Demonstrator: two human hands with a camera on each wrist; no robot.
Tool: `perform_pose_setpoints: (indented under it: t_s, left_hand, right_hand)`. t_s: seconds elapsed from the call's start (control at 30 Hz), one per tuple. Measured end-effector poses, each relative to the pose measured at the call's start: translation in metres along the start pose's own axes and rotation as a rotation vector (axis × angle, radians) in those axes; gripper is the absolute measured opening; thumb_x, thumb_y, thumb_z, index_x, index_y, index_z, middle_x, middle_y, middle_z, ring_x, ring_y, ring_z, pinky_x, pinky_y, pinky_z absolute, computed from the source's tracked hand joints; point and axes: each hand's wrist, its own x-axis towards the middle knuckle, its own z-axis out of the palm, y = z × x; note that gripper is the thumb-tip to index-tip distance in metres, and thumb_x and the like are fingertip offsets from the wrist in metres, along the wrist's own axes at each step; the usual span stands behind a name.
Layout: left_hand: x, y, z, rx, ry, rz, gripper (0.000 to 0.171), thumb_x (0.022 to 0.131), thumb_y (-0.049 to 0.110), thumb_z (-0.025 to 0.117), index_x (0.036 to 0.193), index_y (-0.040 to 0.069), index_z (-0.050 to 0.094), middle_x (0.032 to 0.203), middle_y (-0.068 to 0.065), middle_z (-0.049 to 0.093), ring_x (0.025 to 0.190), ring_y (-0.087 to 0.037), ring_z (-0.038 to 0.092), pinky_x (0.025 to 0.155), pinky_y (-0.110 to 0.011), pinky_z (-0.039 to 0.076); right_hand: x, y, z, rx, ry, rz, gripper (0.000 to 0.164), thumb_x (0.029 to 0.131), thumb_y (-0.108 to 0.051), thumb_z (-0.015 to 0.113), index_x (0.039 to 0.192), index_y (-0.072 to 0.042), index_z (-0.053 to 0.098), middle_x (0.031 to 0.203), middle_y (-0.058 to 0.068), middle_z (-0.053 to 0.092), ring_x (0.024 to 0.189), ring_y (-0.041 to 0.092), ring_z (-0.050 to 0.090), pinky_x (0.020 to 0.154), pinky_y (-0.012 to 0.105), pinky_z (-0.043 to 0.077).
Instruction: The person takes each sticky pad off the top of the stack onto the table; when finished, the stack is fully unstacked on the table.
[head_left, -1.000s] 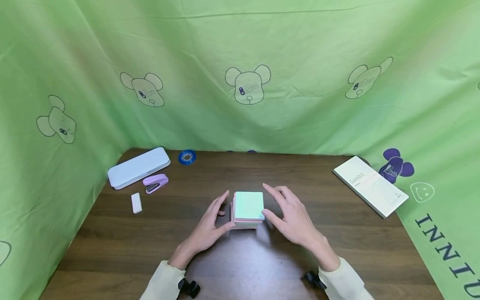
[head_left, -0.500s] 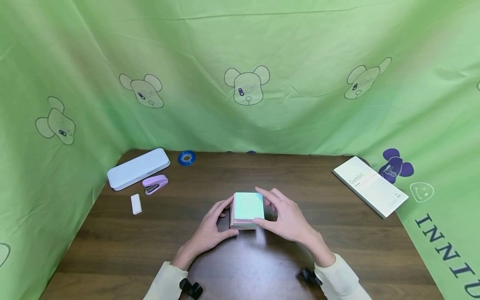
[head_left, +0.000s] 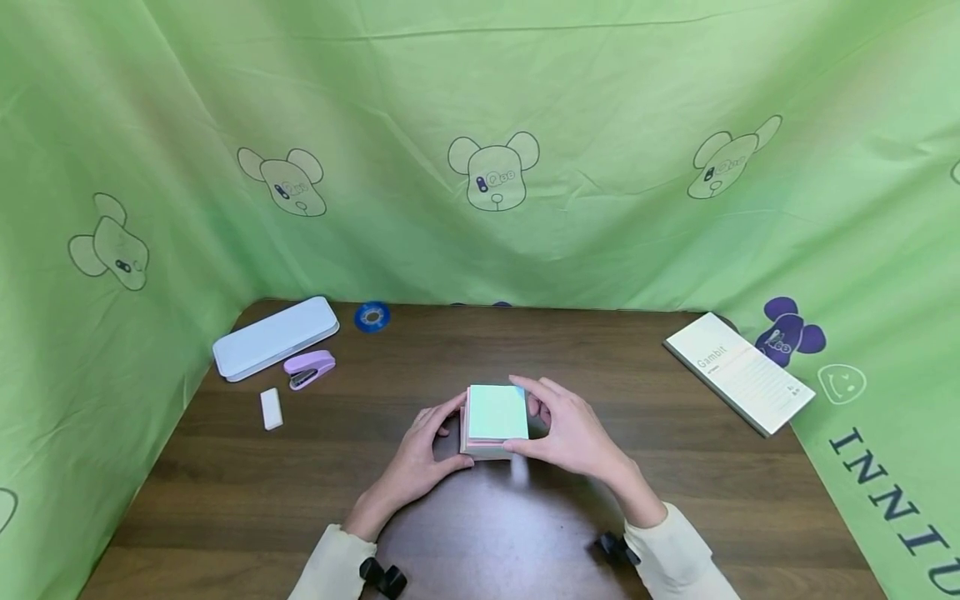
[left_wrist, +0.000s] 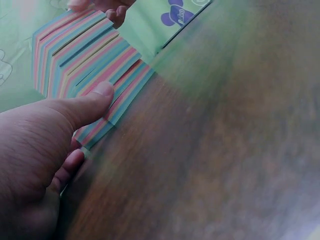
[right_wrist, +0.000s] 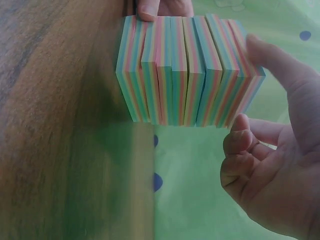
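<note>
The sticky-note stack (head_left: 497,412) stands upright along its long axis between my hands, my left hand (head_left: 417,454) gripping low, my right hand (head_left: 570,429) pinching near its top.

From here I read "Gambit" on the white notepad (head_left: 738,373), far right; "INNI", then a cut-off letter, on the green cloth (head_left: 600,250), near right.
</note>
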Motion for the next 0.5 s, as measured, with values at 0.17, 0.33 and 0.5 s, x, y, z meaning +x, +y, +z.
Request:
perform_pose_setpoints:
  t_s: [0.17,0.33,0.5]
  left_hand:
    - [-0.0004,-0.0006,0.0014,0.007,-0.001,-0.018,0.102,0.088,0.02,0.097,0.173,0.032,0.041,0.162,0.005,0.057,0.134,-0.022,0.051,0.105,-0.034,0.053]
    - [-0.0016,-0.0004,0.002,0.011,0.017,0.002,0.102,0.088,0.019,0.098,0.172,0.03,0.043,0.161,0.003,0.059,0.133,-0.024,0.052,0.103,-0.034,0.054]
    - [-0.0018,-0.001,0.0021,0.021,0.02,0.007,0.102,0.087,0.018,0.098,0.172,0.029,0.043,0.159,0.002,0.06,0.133,-0.025,0.053,0.102,-0.034,0.055]
  right_hand:
    - [0.0017,0.0007,-0.0007,0.017,-0.02,0.005,0.08,0.077,-0.034,0.103,0.144,-0.005,0.07,0.092,-0.009,0.057,0.076,0.019,0.055,0.067,0.024,0.041]
    - [0.0019,-0.0028,-0.0007,0.024,-0.026,0.013,0.078,0.074,-0.03,0.104,0.141,-0.008,0.071,0.09,-0.008,0.056,0.075,0.025,0.057,0.067,0.024,0.041]
    - [0.0024,-0.0034,-0.0005,0.077,-0.033,0.019,0.072,0.075,-0.026,0.104,0.137,-0.011,0.071,0.09,-0.007,0.056,0.077,0.03,0.057,0.068,0.024,0.041]
